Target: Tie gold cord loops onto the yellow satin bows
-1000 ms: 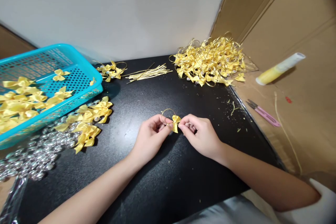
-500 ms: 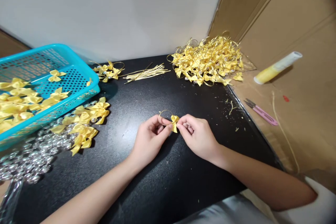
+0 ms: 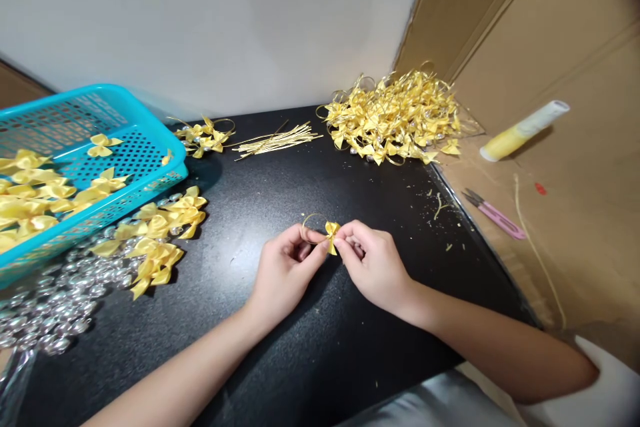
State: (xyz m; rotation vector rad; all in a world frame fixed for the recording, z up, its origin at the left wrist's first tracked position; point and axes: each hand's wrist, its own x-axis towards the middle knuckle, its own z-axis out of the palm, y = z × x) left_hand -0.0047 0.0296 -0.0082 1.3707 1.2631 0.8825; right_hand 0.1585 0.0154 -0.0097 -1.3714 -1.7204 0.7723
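Note:
A small yellow ribbon bow (image 3: pixel 331 237) with a thin gold cord loop (image 3: pixel 311 216) is between my hands, above the black table. My left hand (image 3: pixel 291 260) pinches the bow's left side, thumb and forefinger closed where the cord meets it. From the other side, the thumb and forefinger of my right hand (image 3: pixel 373 260) are closed on the bow's right edge. My fingertips hide part of the knot, and no bead on this bow can be made out.
On the left stand a turquoise basket (image 3: pixel 150 177) of yellow bows and a heap of silver beads (image 3: pixel 65 300). Gold cords (image 3: pixel 277 141) lie at the back beside a pile of finished bows (image 3: pixel 395 117). Pink thread snips (image 3: pixel 495 213) and a tube (image 3: pixel 525 130) rest on cardboard at right.
Both hands keep their pinch on the bow and have hardly moved. The whole view has shifted slightly, with surroundings a little further left.

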